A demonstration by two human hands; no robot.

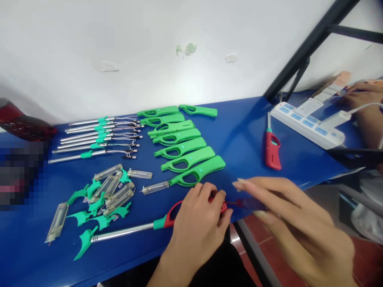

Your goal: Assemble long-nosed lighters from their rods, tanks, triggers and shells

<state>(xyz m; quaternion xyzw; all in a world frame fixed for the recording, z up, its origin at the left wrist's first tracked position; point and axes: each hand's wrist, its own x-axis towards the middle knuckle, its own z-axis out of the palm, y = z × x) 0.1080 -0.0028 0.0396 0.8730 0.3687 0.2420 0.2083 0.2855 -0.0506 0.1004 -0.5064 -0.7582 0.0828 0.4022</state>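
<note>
A red gas lighter with a green collar and a long silver barrel lies along the front of the blue table. My left hand is closed over its red handle, pressing it down and hiding most of it. At the handle's right end, my right hand pinches what looks like a small screwdriver with a dark handle, blurred by motion. Its thin shaft points at the red handle; whether the tip touches is unclear. Just beyond my left hand lie several green lighter handle shells, the nearest touching a clear fuel tank.
Silver lighter barrels with wires lie in a row at the left. In front of them is a pile of clear tanks and green triggers. Another red lighter lies right, near a white power strip. Another person's hand is at far right.
</note>
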